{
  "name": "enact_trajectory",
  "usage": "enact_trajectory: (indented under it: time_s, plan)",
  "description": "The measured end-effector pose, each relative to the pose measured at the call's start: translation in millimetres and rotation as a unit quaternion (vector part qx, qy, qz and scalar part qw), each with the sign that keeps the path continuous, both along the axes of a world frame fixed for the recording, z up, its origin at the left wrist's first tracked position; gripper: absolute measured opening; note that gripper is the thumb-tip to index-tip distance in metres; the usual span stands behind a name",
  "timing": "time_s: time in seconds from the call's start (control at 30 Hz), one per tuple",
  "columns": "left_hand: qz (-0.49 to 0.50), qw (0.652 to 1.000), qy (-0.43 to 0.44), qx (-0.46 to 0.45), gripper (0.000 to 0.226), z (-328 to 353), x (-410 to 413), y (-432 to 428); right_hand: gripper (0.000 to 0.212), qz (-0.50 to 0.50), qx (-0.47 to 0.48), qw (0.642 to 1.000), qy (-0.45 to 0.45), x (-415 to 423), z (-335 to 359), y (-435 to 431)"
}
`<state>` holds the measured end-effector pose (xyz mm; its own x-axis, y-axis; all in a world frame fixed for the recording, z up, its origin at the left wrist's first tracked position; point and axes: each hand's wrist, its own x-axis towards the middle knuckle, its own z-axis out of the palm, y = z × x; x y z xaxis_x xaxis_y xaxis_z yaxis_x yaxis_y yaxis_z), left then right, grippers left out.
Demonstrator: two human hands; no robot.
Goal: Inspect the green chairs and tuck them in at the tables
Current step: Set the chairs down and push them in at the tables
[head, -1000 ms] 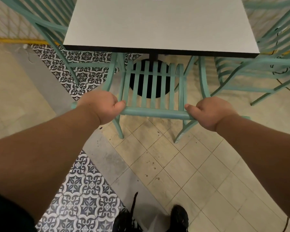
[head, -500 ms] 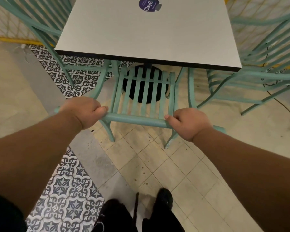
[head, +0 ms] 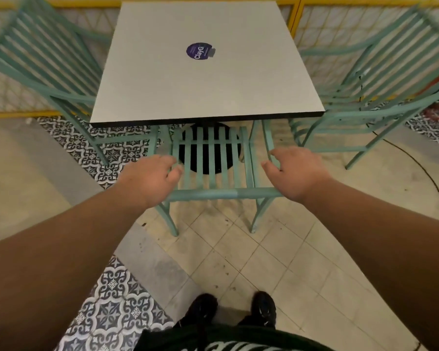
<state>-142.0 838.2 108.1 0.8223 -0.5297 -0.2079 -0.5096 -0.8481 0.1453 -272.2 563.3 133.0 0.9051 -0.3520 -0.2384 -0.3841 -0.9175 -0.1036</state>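
A green slatted chair (head: 214, 192) stands in front of me, its seat pushed under the white square table (head: 208, 79). Only its backrest and rear legs show. My left hand (head: 148, 179) hovers over the left end of the chair's top rail with fingers loosely curled and nothing in them. Over the right end, my right hand (head: 295, 171) has its fingers spread and relaxed, off the rail. A second green chair (head: 43, 72) stands at the table's left side and a third green chair (head: 380, 79) at its right side.
A purple round sticker (head: 197, 50) lies on the tabletop. A yellow lattice fence (head: 325, 29) runs behind the table. A black cable (head: 431, 183) trails over the tiled floor at the right. My black shoes (head: 238, 310) stand just behind the chair.
Both hands gripped the chair's top rail and slid the chair in under the table. Now they have let go and lifted off the rail.
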Motion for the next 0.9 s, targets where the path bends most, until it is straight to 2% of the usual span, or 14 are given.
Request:
enact_trajectory:
  time_s: [0.13, 0.27, 0.4, 0.7, 0.9]
  plan:
    - [0.001, 1.000, -0.005, 0.011, 0.049, 23, -4, -3, 0.060, -0.019, 0.008, 1.000, 0.004, -15, 9, 2]
    - [-0.010, 1.000, 0.007, 0.002, 0.058, 31, -13, -7, 0.058, -0.025, 0.016, 1.000, 0.011, -33, 13, 2]
    - [-0.045, 0.999, 0.024, 0.003, 0.052, 33, -22, -29, 0.056, -0.050, 0.023, 0.998, 0.005, -52, 16, -9]
    - [-0.152, 0.988, 0.017, 0.013, 0.049, 39, -49, -159, 0.055, -0.151, 0.030, 0.988, -0.017, -126, 18, -85]
    - [-0.162, 0.987, 0.006, 0.015, 0.051, 48, -79, -257, 0.058, -0.173, 0.015, 0.985, -0.024, -168, 31, -180]
